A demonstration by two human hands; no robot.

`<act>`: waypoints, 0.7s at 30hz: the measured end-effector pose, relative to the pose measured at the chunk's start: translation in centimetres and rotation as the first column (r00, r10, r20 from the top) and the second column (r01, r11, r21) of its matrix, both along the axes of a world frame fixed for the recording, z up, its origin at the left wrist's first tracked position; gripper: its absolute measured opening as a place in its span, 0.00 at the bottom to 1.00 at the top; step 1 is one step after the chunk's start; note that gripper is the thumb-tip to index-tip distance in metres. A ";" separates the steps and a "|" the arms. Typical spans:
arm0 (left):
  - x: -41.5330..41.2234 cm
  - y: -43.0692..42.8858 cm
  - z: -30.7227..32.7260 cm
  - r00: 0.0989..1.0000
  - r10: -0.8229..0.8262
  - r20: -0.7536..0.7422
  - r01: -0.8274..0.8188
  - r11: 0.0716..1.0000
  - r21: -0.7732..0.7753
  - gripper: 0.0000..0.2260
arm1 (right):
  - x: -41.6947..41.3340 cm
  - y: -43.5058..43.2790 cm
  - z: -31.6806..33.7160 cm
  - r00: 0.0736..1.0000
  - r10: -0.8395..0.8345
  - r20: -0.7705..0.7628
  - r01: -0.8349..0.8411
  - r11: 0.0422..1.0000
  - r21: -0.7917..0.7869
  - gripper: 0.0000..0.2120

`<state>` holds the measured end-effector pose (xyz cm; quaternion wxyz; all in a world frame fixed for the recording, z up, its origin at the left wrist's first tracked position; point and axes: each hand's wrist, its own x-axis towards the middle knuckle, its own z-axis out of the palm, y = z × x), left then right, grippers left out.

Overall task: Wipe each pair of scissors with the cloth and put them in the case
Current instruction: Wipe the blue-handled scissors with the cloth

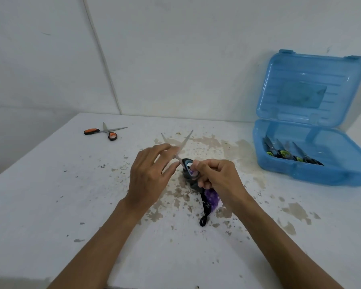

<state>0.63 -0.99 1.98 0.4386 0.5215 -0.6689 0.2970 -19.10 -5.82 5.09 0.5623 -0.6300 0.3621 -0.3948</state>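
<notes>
Item 1. Grey-handled scissors (187, 140): raised just above the middle of the bench (50, 205), blades spread in a V with the tips pointing away from the person. Handles largely hidden under the fingers.

Item 2. Left hand (148, 176): fingers extended forward, thumb and fingertips pinching one blade near the pivot.

Item 3. Right hand (217, 176): fingers curled tight round the handle loops, with the cloth bunched in the same grip.

Item 4. Cloth (211, 198): purple and black, patterned. It trails from beneath the right hand, its dark end lying on the bench near the person.

Item 5. Orange-handled scissors (108, 131): flat on the bench at far left, blades apart, well clear of both hands.

Item 6. Case (300, 172): translucent blue plastic, on the bench at right. Its lid (313, 86) stands open against the wall (175, 59).

Item 7. Scissors in the case (283, 152): several pairs side by side, dark handles with green inserts toward the front wall, blades pointing back. Exact count cannot be told.

Item 8. Bench surface: white, paint chipped and stained brown around the hands.
</notes>
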 end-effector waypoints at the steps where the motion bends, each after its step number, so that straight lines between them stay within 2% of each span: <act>1: -0.1 0.2 0.1 0.997 -0.018 -0.073 0.021 0.999 0.032 0.19 | 0.0 -0.1 0.0 1.000 -0.018 0.006 0.018 1.000 0.014 0.12; 2: -0.1 0.3 0.1 0.979 -0.045 -0.201 0.061 0.995 0.074 0.24 | 0.0 -0.2 0.0 0.999 -0.035 0.016 0.034 0.999 0.022 0.12; 3: -0.2 0.4 0.2 0.920 -0.065 -0.386 0.120 0.986 0.120 0.28 | -0.1 -0.3 0.0 0.998 -0.048 0.028 0.047 0.998 0.032 0.11; 4: -0.3 0.5 0.3 0.801 -0.064 -0.596 0.199 0.966 0.163 0.30 | -0.1 -0.5 -0.1 0.997 -0.058 0.044 0.057 0.997 0.042 0.11; 5: -0.3 0.4 0.6 0.609 -0.042 -0.792 0.308 0.933 0.187 0.31 | -0.2 -0.6 -0.1 0.996 -0.063 0.060 0.060 0.997 0.055 0.11; 6: -0.3 0.3 1.0 0.325 -0.006 -0.946 0.459 0.875 0.152 0.31 | -0.3 -0.7 -0.1 0.995 -0.060 0.075 0.055 0.996 0.066 0.11; 7: -0.2 0.1 1.4 0.020 0.056 -0.998 0.591 0.804 0.057 0.31 | -0.3 -0.6 -0.1 0.995 -0.050 0.083 0.044 0.996 0.075 0.12; 8: -0.1 0.1 1.6 -0.199 0.125 -0.972 0.668 0.743 -0.041 0.32 | -0.3 -0.6 -0.2 0.996 -0.038 0.083 0.032 0.997 0.077 0.12; 9: 0.0 0.1 1.8 -0.283 0.177 -0.943 0.718 0.691 -0.085 0.32 | -0.2 -0.5 -0.2 0.997 -0.027 0.072 0.022 0.997 0.071 0.12; 11: -0.2 0.2 1.7 -0.232 0.195 -0.953 0.777 0.627 -0.061 0.26 | 0.0 -0.4 -0.2 0.999 -0.014 0.045 0.012 0.999 0.044 0.12; 12: -0.5 0.3 1.6 -0.197 0.177 -0.964 0.777 0.627 -0.044 0.23 | 0.1 -0.4 -0.3 0.999 -0.008 0.034 0.007 1.000 0.031 0.11; 16: -1.1 0.2 1.0 -0.202 0.155 -0.967 0.725 0.688 -0.041 0.13 | 0.1 -0.2 -0.5 0.994 -0.004 -0.106 -0.004 0.997 -0.071 0.10; 21: -1.0 -0.1 1.1 -0.153 0.176 -0.972 0.628 0.777 0.042 0.05 | -0.5 -0.7 -0.3 0.959 -0.070 -0.274 0.010 0.976 -0.216 0.09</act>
